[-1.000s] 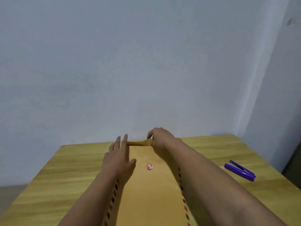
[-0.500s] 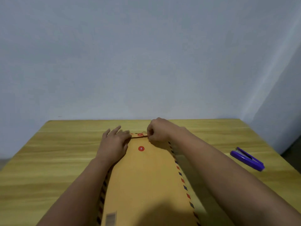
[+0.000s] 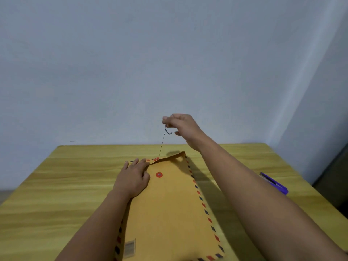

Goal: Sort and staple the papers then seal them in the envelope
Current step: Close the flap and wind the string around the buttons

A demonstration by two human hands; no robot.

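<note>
Envelope (image 3: pixel 169 210) lies flat along the middle of the table (image 3: pixel 56 194), its folded flap (image 3: pixel 169 157) at the far end. String (image 3: pixel 162 144) runs taut from the flap's red disc (image 3: pixel 156 159) up to the right hand (image 3: pixel 180 127), whose thumb and forefinger are pinched shut on its end, likely ready to wind it round the lower disc (image 3: pixel 159 174) on the envelope. Left hand (image 3: pixel 132 178) presses flat, fingers together, on the envelope's far left corner to pin it. Right of the envelope, well apart, sits the purple stapler (image 3: pixel 275 183).
</note>
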